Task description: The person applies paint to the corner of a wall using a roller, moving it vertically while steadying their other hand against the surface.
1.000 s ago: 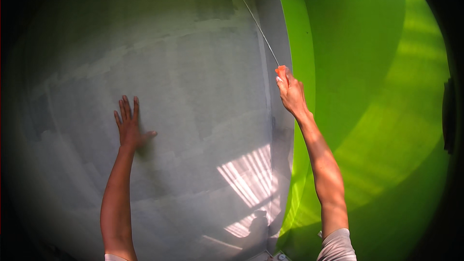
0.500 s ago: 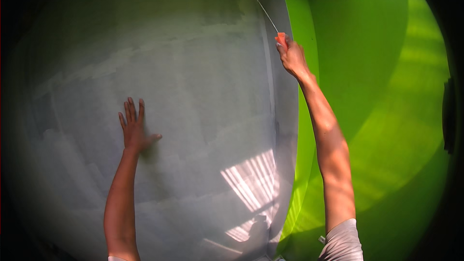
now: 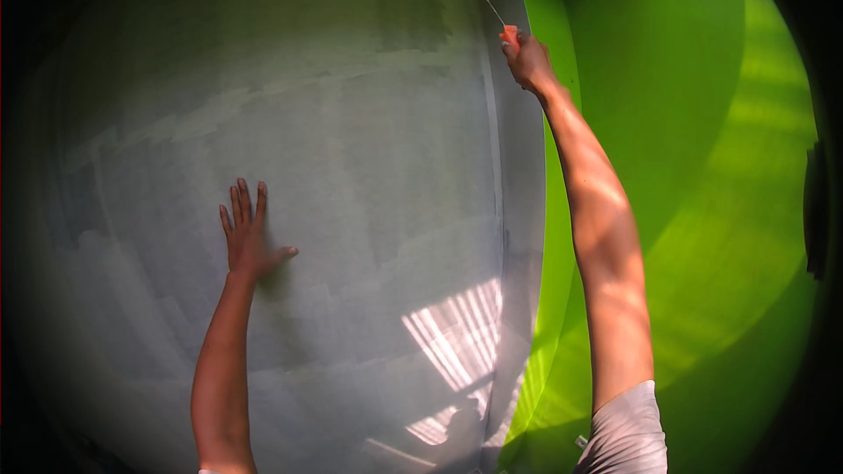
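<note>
My left hand (image 3: 249, 246) lies flat against a large grey panel (image 3: 351, 184), fingers spread and thumb out to the right. It holds nothing. Higher up on the right, my right hand (image 3: 530, 61) is closed around the orange handle of a thin-bladed tool (image 3: 510, 34). From the handle, a narrow light line like a blade seen edge-on runs up and left along the panel's right border. The far end of the tool fades into the dim upper area, so its full shape cannot be made out.
Pale, uneven streaks and patches cover the grey panel. A smoother grey strip (image 3: 520, 167) runs down its right side. Beyond that stands a bright green curved surface (image 3: 694, 211). Striped sunlight (image 3: 457, 333) and a shadow fall on the lower panel.
My right hand has moved up with the orange-handled tool, and the arm stretches higher. My left hand stays spread at nearly the same place on the panel.
</note>
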Demonstrator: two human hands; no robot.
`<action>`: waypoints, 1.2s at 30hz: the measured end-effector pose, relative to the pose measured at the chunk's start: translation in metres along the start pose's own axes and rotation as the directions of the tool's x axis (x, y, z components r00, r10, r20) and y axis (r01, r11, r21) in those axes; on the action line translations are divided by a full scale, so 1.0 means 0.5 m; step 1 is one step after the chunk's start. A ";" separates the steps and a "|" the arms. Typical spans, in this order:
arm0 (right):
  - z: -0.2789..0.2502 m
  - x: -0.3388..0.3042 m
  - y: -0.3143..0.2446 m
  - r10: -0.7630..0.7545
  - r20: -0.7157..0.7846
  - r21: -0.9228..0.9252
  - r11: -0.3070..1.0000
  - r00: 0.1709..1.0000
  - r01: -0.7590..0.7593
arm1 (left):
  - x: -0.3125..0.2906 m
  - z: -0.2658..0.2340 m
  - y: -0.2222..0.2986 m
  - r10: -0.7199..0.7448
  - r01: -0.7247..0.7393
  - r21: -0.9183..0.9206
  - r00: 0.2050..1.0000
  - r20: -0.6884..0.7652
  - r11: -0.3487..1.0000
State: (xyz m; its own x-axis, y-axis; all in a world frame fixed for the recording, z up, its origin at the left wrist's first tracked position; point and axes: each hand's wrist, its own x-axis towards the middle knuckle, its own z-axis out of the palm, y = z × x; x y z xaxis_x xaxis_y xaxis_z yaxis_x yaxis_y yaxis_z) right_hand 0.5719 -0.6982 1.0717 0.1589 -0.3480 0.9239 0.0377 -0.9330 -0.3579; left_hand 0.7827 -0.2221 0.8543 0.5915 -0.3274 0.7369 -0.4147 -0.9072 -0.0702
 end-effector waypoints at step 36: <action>0.081 -0.469 0.137 0.097 -0.043 0.140 0.986 0.994 -0.090 | -0.026 -0.054 0.002 0.006 -0.003 0.039 0.998 -0.059 0.999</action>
State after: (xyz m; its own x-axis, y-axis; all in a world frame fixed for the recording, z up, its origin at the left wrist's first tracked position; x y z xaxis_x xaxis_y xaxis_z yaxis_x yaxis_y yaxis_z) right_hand 0.5773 -0.6767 0.8253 0.1195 -0.4403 0.8899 0.1611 -0.8758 -0.4550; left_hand 0.7561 -0.2115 0.8630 0.5476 -0.3164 0.7746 -0.3894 -0.9158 -0.0988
